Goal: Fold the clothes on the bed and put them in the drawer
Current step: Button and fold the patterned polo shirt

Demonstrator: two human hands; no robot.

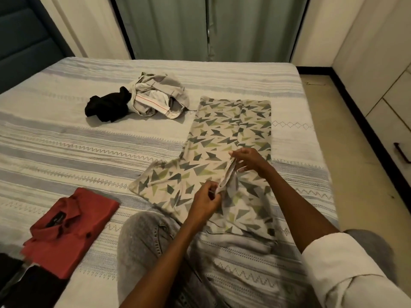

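Note:
A cream T-shirt (231, 134) printed with green and grey triangles lies spread flat on the striped bed (66, 143), its hem toward the far side. My left hand (205, 202) pinches the neckline edge near me. My right hand (248, 160) pinches the same neckline a little farther away, lifting the fabric between the two hands. A folded red shirt (71, 230) lies at the near left. A crumpled grey garment (155, 97) and a black one (109, 106) sit in a heap toward the far side.
Dark folded clothes (26, 285) lie at the bottom left corner. White drawer fronts with a dark handle (401, 152) line the right wall, across a strip of floor. Curtains hang behind the bed and a blue headboard (24, 41) stands at left. My knee in grey jeans (146, 236) rests on the bed.

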